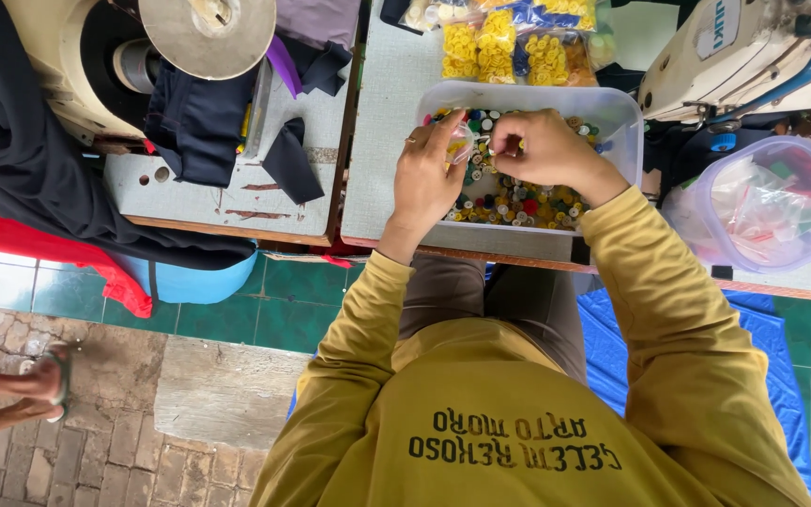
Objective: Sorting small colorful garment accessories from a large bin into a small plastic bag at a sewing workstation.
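Sorting buttons (509,202) in clear tub (612,108) on worktop (382,122): left hand (424,178) pinching small clear bag (462,141), right hand (542,150) fingers pressed together on button; tub mostly full, yellow packs (509,47) bagged behind.

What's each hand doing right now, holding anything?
Left hand: closed on a small clear bag over the tub of mixed buttons.
Right hand: fingers pinched together by the bag; contents cannot be told.
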